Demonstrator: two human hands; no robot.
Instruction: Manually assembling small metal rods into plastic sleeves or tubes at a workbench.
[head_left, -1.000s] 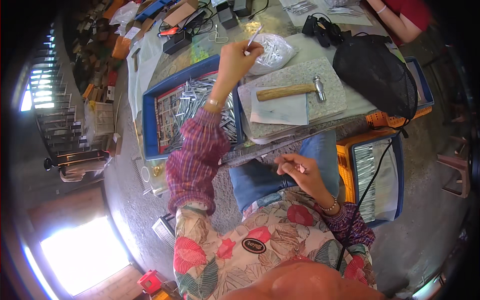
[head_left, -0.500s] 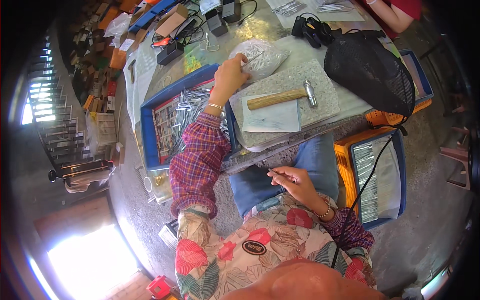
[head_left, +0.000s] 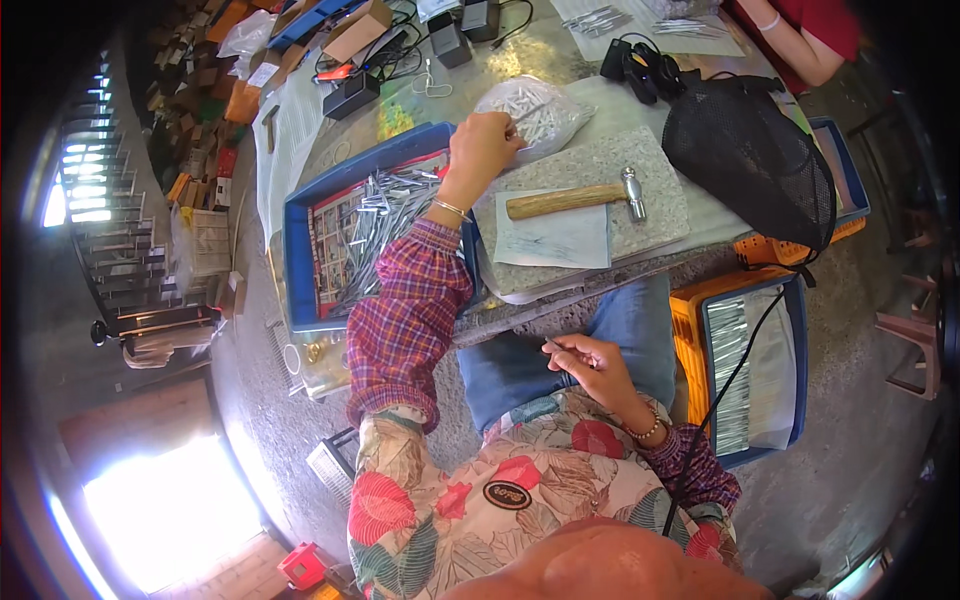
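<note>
At the back of the bench, my left hand (head_left: 482, 150) reaches to the near-left edge of a clear plastic bag (head_left: 537, 118) full of small pale metal pieces. Its fingertips are closed against the bag, and whatever they pinch is hidden. Over my lap, my right hand (head_left: 592, 365) pinches a small dark metal piece (head_left: 550, 344) between thumb and fingers. Beneath my left forearm lies a blue tray (head_left: 300, 270) of loose silvery metal rods (head_left: 385, 225). A ball-peen hammer (head_left: 565, 201) with a wooden handle rests on paper on a stone slab (head_left: 650, 170).
A black mesh bag (head_left: 750, 150) lies at the bench's right. Beside my right leg, a blue tray (head_left: 795, 400) of rods sits in an orange crate (head_left: 690, 355). Black adapters (head_left: 450, 40) and cables lie at the back. Another person's arm (head_left: 800, 45) is at the far right.
My left hand has shifted slightly right against the bag, and the thin rod seen at its fingertips no longer shows. My right hand keeps its pinch. The whole view has shifted slightly.
</note>
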